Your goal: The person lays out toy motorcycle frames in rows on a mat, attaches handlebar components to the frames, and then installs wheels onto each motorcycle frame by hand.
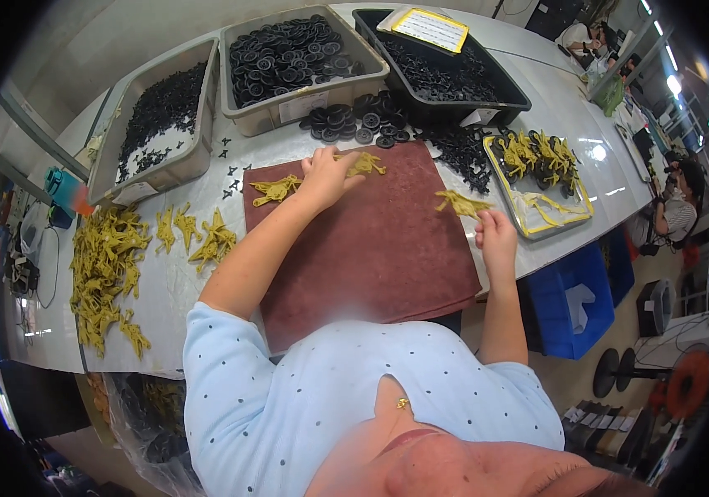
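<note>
My left hand [326,176] reaches across the maroon mat [371,248] and rests on an olive-yellow plastic part [364,164] at the mat's far edge; another such part [275,190] lies just left of the hand. My right hand [495,236] is at the mat's right edge, fingers curled, beside a third yellow part [462,203]. Whether it grips that part is unclear. A pile of black wheels [354,123] sits just beyond the mat.
Grey bins [205,157] [305,103] and a black tray [499,103] of black parts stand at the back. A metal tray [537,228] holds yellow and black assemblies at right. Yellow parts [106,265] are heaped at left. Blue crates [574,298] stand below the table.
</note>
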`<control>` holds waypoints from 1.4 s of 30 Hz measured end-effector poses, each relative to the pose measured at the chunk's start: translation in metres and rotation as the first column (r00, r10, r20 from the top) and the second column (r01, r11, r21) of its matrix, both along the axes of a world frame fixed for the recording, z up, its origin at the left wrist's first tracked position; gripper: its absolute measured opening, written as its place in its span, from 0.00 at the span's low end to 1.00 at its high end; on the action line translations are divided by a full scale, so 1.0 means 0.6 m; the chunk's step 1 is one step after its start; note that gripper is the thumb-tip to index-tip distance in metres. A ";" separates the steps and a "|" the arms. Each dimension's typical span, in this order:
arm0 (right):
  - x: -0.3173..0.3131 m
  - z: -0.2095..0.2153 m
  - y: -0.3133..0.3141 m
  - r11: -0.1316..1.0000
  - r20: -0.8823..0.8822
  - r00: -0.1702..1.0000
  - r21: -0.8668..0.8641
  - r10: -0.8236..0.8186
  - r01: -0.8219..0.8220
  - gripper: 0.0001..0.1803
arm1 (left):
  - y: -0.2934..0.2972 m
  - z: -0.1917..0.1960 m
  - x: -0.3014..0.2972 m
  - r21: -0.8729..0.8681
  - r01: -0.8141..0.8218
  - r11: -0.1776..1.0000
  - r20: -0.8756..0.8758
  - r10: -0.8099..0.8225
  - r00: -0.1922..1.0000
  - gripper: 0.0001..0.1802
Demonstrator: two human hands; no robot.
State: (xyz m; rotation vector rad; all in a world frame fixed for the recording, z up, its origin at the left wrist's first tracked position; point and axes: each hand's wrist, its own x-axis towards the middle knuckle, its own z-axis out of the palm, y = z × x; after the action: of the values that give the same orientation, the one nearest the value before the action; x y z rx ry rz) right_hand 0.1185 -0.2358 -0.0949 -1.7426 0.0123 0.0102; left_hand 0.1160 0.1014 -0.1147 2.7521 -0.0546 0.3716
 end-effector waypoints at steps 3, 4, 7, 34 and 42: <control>-0.002 -0.044 -0.058 0.997 -0.100 0.995 0.075 -0.023 0.030 0.10 | -0.004 0.000 -0.006 -0.072 -0.033 0.997 -0.045 0.029 0.999 0.25; -0.005 -0.046 -0.062 0.997 -0.100 0.995 0.071 -0.025 0.032 0.10 | -0.007 0.002 -0.008 -0.077 -0.033 0.997 -0.062 0.028 0.998 0.24; -0.015 -0.044 -0.050 0.995 -0.165 0.985 0.080 -0.051 0.065 0.10 | -0.003 -0.005 -0.015 -0.055 -0.036 0.998 -0.074 0.032 0.997 0.22; -0.241 -0.005 0.476 0.262 0.240 0.153 -0.536 0.959 -0.803 0.18 | 0.368 0.052 -0.487 0.212 -0.969 0.127 -0.231 0.970 0.077 0.19; -0.225 -0.006 0.454 0.234 0.216 0.128 -0.596 0.968 -0.768 0.20 | 0.320 0.085 -0.599 0.194 -0.974 -0.115 -0.154 0.977 -0.146 0.32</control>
State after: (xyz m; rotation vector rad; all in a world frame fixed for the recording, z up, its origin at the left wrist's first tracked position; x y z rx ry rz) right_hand -0.0168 0.0365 -0.0986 -1.7601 -1.6572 0.4272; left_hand -0.2432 0.2933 -0.0640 2.0791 2.2900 0.3102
